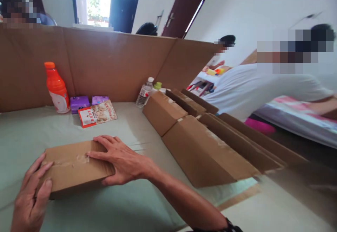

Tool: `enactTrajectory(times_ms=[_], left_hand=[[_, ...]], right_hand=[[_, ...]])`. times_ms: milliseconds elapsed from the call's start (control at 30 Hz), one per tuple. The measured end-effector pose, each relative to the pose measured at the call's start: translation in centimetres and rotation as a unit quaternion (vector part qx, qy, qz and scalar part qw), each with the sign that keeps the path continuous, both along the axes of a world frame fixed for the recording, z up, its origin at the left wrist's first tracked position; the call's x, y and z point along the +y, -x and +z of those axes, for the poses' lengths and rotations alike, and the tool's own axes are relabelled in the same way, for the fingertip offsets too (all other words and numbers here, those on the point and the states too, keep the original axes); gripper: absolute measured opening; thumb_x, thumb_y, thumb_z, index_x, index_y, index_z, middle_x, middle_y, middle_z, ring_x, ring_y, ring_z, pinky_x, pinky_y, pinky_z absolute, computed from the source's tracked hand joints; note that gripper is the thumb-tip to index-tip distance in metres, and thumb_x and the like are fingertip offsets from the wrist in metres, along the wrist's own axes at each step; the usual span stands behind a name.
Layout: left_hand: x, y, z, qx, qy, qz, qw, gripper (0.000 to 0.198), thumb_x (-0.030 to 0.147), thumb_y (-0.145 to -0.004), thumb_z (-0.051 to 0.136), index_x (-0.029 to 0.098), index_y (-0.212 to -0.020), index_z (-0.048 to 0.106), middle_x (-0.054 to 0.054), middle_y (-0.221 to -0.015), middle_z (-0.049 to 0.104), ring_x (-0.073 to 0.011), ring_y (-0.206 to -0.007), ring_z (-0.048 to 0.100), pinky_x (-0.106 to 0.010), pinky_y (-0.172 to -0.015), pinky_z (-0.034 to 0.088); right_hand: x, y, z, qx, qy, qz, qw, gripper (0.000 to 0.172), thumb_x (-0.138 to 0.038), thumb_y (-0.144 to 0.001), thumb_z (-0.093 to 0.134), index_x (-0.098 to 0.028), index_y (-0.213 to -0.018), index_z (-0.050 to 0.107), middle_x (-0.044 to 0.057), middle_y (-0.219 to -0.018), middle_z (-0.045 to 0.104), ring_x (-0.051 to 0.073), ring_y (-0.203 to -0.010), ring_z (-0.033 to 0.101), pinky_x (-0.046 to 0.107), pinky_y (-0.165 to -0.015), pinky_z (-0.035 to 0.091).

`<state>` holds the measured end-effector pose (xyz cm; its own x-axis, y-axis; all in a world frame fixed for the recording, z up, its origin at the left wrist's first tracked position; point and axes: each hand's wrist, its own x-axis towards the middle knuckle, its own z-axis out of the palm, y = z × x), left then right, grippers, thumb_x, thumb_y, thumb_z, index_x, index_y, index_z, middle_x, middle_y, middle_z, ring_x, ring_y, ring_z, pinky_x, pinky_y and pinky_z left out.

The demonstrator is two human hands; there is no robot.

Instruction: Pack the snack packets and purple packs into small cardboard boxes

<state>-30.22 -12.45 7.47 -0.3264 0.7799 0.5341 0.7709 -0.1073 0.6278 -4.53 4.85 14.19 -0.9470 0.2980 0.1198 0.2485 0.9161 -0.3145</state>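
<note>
A small brown cardboard box [72, 167] sits on the pale green cloth in front of me, a strip of clear tape across its top. My left hand [33, 193] grips its left end, with the fingertips on the top edge and the thumb on the near side. Around the right end wraps my right hand [121, 160], its fingers spread over the top and the far corner. Beyond the box lie a red and white food pouch [97, 113] and two purple packets [79, 103]. An orange bottle [56, 88] stands to their left.
Several cardboard boxes [200, 154] stand in rows on the right. Behind them are a clear water bottle [144, 93] and a green-capped bottle [158, 85]. A tall cardboard panel [113, 66] runs along the back. A person in a white shirt [252, 88] leans at another table on the right.
</note>
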Motion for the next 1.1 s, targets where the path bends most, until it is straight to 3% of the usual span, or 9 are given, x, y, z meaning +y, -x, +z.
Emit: enactTrajectory(times_ms=[133,300,400,467,633,767,867,1000,1100], left_hand=[[3.7,-2.6,0.1,-0.005,0.01,-0.068,0.998,0.032,0.033,-0.098,0.051,0.026,-0.127,0.062,-0.008,-0.155,0.048,-0.0296,-0.14,0.05,-0.055,-0.119,0.036],[12.7,-7.5,0.9,-0.04,0.086,-0.188,0.978,0.043,0.043,-0.1,0.043,0.019,-0.131,0.061,-0.015,-0.155,0.048,-0.0298,-0.145,0.045,-0.053,-0.12,0.035],[17.1,-10.5,0.8,-0.042,0.114,-0.198,0.973,0.057,0.044,-0.1,0.04,0.017,-0.15,0.042,-0.018,-0.163,0.036,-0.0301,-0.153,0.031,-0.055,-0.122,0.03],[18.2,-12.1,0.0,-0.032,0.133,-0.207,0.969,0.061,0.042,-0.1,0.041,0.015,-0.154,0.035,-0.019,-0.165,0.031,-0.03,-0.154,0.027,-0.054,-0.123,0.03],[15.3,-12.9,-3.3,0.013,0.219,-0.24,0.946,0.058,0.028,-0.089,0.056,0.017,-0.145,0.05,-0.02,-0.164,0.032,-0.0327,-0.14,0.051,-0.05,-0.112,0.047],[11.1,-10.0,-4.2,0.049,0.268,-0.258,0.927,0.049,0.025,-0.082,0.063,0.022,-0.131,0.065,-0.015,-0.157,0.046,-0.0325,-0.138,0.053,-0.05,-0.112,0.047],[8.1,-6.3,-3.8,0.094,0.288,-0.245,0.921,0.048,0.028,-0.087,0.061,0.023,-0.135,0.063,-0.016,-0.159,0.042,-0.0316,-0.142,0.049,-0.05,-0.113,0.045],[4.6,-0.2,-2.9,0.141,0.264,-0.166,0.94,0.047,0.032,-0.091,0.058,0.024,-0.136,0.062,-0.016,-0.157,0.045,-0.0302,-0.139,0.052,-0.047,-0.109,0.05],[2.4,4.5,-1.0,0.176,0.214,-0.051,0.959,0.045,0.033,-0.088,0.06,0.023,-0.131,0.065,-0.016,-0.151,0.053,-0.0294,-0.133,0.058,-0.046,-0.106,0.052]], right_hand=[[-1.0,-4.4,-0.3,-0.006,0.02,-0.07,0.997,0.089,-0.049,-0.073,0.081,-0.027,-0.152,0.046,0.019,-0.156,0.033,0.038,-0.14,0.035,0.059,-0.112,0.033],[-0.1,-10.4,-1.6,-0.003,0.002,-0.229,0.974,0.08,-0.04,-0.079,0.076,-0.026,-0.151,0.046,0.018,-0.151,0.039,0.036,-0.135,0.041,0.058,-0.109,0.037],[2.2,-12.0,-2.2,-0.018,-0.05,-0.379,0.924,0.067,-0.041,-0.082,0.071,-0.024,-0.144,0.054,0.018,-0.143,0.047,0.039,-0.127,0.048,0.056,-0.101,0.044],[4.3,-12.1,-2.3,-0.048,-0.084,-0.479,0.872,0.064,-0.044,-0.084,0.068,-0.022,-0.142,0.055,0.02,-0.138,0.051,0.04,-0.121,0.051,0.054,-0.095,0.047],[9.3,-11.1,-2.0,-0.112,-0.122,-0.595,0.787,0.06,-0.049,-0.092,0.057,-0.015,-0.142,0.051,0.023,-0.131,0.055,0.041,-0.119,0.051,0.053,-0.089,0.045],[11.3,-10.8,-2.7,-0.111,-0.13,-0.616,0.769,0.055,-0.044,-0.095,0.052,-0.009,-0.138,0.05,0.028,-0.13,0.055,0.042,-0.126,0.046,0.055,-0.091,0.042],[11.2,-11.1,-3.4,-0.084,-0.165,-0.621,0.761,0.062,-0.043,-0.095,0.054,-0.005,-0.143,0.044,0.03,-0.139,0.05,0.043,-0.134,0.041,0.057,-0.095,0.04],[8.6,-10.9,-4.1,0.03,-0.248,-0.579,0.776,0.068,-0.046,-0.095,0.053,0.0,-0.145,0.044,0.037,-0.148,0.04,0.05,-0.14,0.033,0.065,-0.101,0.032],[6.0,-9.0,-6.4,0.13,-0.244,-0.48,0.833,0.052,-0.048,-0.095,0.053,-0.014,-0.134,0.06,0.03,-0.15,0.043,0.05,-0.142,0.035,0.067,-0.103,0.033]])
